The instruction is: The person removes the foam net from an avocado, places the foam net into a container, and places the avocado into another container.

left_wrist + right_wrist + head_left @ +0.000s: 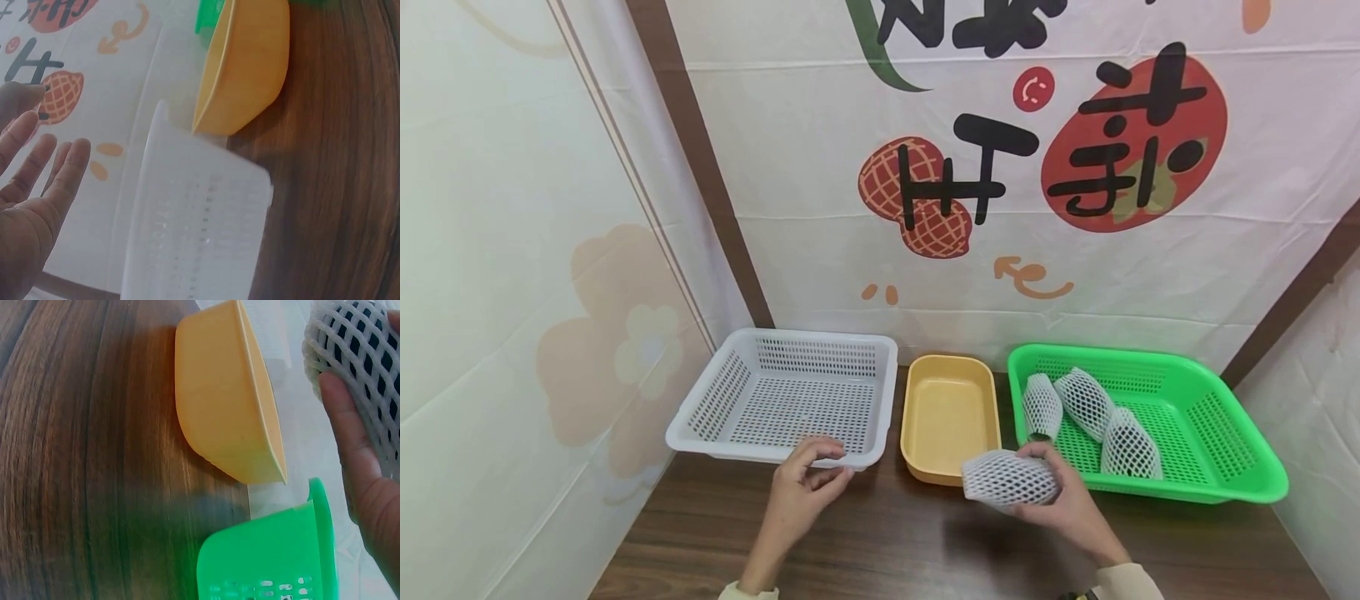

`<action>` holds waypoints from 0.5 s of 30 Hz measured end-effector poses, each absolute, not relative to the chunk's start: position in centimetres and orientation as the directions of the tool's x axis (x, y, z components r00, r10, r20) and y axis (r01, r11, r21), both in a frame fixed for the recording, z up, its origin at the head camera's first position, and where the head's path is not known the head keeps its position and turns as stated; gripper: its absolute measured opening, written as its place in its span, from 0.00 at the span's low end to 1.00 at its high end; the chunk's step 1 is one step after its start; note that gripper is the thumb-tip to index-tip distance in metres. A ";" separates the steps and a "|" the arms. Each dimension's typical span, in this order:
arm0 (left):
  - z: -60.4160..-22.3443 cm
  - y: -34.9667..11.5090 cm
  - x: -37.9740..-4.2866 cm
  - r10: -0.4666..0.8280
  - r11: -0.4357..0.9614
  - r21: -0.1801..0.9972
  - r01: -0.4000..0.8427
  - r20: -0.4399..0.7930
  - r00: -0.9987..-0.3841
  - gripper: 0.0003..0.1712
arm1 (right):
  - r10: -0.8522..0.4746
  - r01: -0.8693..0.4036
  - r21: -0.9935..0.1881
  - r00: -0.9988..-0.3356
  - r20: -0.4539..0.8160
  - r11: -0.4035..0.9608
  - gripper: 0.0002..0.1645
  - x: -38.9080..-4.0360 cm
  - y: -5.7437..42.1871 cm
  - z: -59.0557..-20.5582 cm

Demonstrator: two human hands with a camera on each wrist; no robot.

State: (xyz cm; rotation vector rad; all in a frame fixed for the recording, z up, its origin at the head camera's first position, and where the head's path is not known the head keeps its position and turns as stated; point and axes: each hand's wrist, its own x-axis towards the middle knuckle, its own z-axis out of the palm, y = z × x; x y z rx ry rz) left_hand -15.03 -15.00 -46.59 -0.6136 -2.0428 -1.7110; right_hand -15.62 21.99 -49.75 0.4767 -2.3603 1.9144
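In the head view my right hand [1063, 500] grips a bundle in white foam netting [1011, 479], held over the table between the yellow tray and the green basket. Something dark shows through the mesh [369, 356] in the right wrist view, with my thumb pressed along its side. My left hand [808, 483] holds nothing and hovers at the near rim of the white basket [700, 450], its fingers relaxed and slightly bent. The green basket [1247, 417] has several similar netted bundles [1131, 446] inside, on its left half.
Between the two baskets stands the yellow tray [951, 417], with nothing in it. All three containers are lined up along the back of the dark wooden table [895, 542]. A printed cloth [820, 250] hangs close behind them, and another cloth wall [512, 375] borders the left.
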 end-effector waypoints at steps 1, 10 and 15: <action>-47.1 -14.9 -15.1 0.075 0.141 0.809 0.570 0.566 -0.821 0.17 | -0.199 -0.277 -0.945 -0.950 0.242 0.175 0.40 -15.6 21.9 -49.8; -48.8 -14.1 -15.4 0.091 0.066 0.838 0.541 0.535 -0.840 0.16 | -0.191 -0.227 -0.963 -0.961 0.199 0.142 0.40 -15.4 21.3 -50.0; -48.6 -13.6 -15.4 0.121 0.052 0.846 0.531 0.522 -0.844 0.17 | -0.217 -0.252 -0.961 -0.950 0.223 0.117 0.39 -15.4 21.1 -50.1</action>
